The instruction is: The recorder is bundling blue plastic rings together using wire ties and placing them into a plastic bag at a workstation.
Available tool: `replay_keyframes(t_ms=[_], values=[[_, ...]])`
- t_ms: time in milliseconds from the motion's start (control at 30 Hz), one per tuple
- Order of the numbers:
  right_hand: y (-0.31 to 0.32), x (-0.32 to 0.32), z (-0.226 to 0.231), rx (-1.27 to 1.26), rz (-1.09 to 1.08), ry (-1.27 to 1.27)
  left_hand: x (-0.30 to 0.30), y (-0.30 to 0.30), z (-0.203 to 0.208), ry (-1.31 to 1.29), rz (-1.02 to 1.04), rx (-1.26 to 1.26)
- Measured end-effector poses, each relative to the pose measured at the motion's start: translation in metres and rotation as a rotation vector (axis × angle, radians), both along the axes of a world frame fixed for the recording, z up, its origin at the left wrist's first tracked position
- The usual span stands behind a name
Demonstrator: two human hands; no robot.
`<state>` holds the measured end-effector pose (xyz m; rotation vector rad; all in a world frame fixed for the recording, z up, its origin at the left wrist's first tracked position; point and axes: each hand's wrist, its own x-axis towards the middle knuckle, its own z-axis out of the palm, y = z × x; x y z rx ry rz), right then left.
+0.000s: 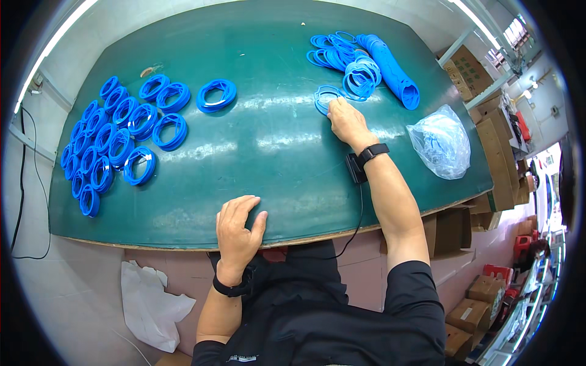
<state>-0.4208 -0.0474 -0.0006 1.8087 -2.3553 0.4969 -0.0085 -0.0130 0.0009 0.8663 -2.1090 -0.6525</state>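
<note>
My right hand (348, 124) reaches over the green table, its fingers pinched on a few thin blue rings (325, 93). Just beyond it lie a loose pile of blue rings (360, 79) and a long roll of stacked blue rings (390, 68). My left hand (238, 229) rests at the table's near edge with its fingers spread and nothing in them. On the left stand several neat bundles of blue rings (141, 121), grouped close together. One ring bundle (217, 96) lies apart from them, nearer the middle.
A clear plastic bag (441, 143) with pale blue contents sits on the table (244, 155) at the right. Beside my right wrist is a small black device (356, 168) with a cable. Cardboard boxes (494, 152) stand along the right; white sheeting (149, 302) lies on the floor at left.
</note>
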Motion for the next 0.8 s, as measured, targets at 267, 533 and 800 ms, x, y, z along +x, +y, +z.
replay_keyframes(t_ms=[267,533,800], values=[[0.018,0.004,-0.002,-0.255,0.054,-0.099,0.0,0.0,0.0,-0.013,-0.001,0.013],[0.077,0.083,0.032,-0.393,0.061,-0.845,0.003,0.0,-0.001,-0.01,-0.019,0.012],[0.104,0.149,0.009,-0.245,0.107,-1.459,-0.012,-0.004,-0.001,0.113,-0.048,0.139]])
